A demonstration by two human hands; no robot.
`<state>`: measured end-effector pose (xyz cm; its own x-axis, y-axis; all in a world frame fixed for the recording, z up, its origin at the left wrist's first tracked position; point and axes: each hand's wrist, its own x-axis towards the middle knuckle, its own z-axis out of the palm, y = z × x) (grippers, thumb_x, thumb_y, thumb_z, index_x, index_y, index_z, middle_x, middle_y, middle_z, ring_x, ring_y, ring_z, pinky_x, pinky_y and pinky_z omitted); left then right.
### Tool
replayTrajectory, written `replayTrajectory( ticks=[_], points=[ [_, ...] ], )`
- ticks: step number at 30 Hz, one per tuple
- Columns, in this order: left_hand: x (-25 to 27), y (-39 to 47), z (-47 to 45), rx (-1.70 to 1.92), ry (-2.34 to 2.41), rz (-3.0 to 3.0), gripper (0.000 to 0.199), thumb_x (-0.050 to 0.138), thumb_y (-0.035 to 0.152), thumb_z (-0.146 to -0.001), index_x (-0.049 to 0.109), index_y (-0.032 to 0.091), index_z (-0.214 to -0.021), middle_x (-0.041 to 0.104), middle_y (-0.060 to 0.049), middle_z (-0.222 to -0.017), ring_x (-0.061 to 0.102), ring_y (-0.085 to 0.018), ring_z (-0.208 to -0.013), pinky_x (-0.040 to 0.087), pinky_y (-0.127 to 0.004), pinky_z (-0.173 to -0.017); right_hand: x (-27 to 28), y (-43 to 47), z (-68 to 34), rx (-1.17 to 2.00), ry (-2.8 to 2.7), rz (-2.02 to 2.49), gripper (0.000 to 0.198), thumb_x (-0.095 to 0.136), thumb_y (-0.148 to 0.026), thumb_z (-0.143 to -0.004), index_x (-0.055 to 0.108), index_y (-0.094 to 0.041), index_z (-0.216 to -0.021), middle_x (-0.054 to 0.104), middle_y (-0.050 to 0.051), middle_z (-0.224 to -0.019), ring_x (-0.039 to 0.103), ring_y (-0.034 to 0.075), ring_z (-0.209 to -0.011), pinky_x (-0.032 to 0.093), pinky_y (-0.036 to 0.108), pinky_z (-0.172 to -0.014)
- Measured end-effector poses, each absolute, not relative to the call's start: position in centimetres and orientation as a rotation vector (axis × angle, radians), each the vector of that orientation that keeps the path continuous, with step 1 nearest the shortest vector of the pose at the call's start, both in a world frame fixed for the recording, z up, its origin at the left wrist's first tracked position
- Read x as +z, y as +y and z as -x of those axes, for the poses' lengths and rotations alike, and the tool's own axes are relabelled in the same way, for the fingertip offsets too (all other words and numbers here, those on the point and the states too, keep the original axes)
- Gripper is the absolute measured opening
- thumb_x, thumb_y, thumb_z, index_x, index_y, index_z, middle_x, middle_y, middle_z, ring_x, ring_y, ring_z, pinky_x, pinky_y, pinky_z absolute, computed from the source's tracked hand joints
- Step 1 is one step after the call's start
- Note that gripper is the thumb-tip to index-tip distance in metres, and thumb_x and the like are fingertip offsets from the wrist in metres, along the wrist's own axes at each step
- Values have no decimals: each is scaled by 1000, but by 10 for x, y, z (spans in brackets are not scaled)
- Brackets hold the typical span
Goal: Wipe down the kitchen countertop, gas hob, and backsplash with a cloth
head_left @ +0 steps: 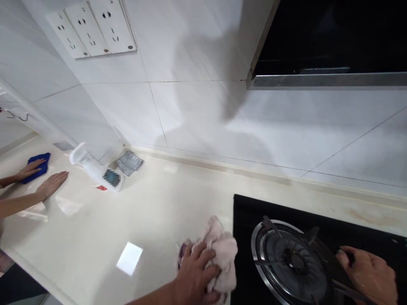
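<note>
My left hand [197, 271] presses a crumpled pale pink cloth [226, 254] against the cream countertop, just left of the stove, fingers curled over it. On the right, my right hand [369, 273] has its fingers closed on the dark metal pot stand [327, 254] of the gas burner. The stand sits tilted and off-centre over the round burner [294, 258] with its shiny ring. Part of the stand and some fingers of that hand are hidden. The black glass hob [246, 237] lies beneath it.
A white spray bottle [95, 169] lies on the counter beside a grey folded packet [129, 163] in the corner. At the far left a co-worker's hands [52, 185] rest on the counter, one on a blue cloth [44, 163]. A dark range hood [327, 42] juts out above.
</note>
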<state>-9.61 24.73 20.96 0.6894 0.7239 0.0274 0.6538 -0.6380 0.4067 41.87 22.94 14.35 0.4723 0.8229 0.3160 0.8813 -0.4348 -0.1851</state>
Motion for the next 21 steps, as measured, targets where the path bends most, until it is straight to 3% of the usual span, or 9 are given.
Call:
replayTrajectory(
  ticks=[4,9,13,17,21],
  points=[
    [209,240,115,224,1049,-2473,54,67,66,-74,60,47,-123,66,-1,-128,55,-33,-116,41,-52,-95,148,229,-412,-255,-1470,2421,42,31,-52,-85,61,-23,-89,63,20,-96,56,41,-100,42,52,-87],
    [222,339,40,289,1305,-2539,81,67,58,-76,42,34,-149,59,-8,-137,52,-35,-123,39,-55,-103,151,230,-407,-237,-1426,2380,40,35,-49,-85,62,-21,-91,61,18,-98,55,37,-100,42,50,-88],
    [238,438,-30,387,1514,-2483,59,64,53,-81,57,32,-135,36,-9,-160,32,-40,-142,32,-61,-109,150,231,-406,-272,-1412,2360,41,34,-50,-84,62,-20,-90,61,16,-97,54,35,-100,42,49,-89],
    [247,487,-66,321,1443,-2437,40,56,47,-87,65,31,-123,55,-4,-146,44,-33,-133,40,-54,-104,150,232,-406,-274,-1433,2367,43,33,-50,-85,62,-19,-89,62,16,-95,55,35,-99,42,49,-88],
    [251,464,-54,274,1371,-2447,40,55,41,-87,64,26,-122,65,-6,-131,52,-30,-122,43,-51,-98,150,231,-408,-261,-1424,2361,43,34,-50,-85,63,-19,-90,62,17,-95,55,35,-99,42,50,-89]
  ],
)
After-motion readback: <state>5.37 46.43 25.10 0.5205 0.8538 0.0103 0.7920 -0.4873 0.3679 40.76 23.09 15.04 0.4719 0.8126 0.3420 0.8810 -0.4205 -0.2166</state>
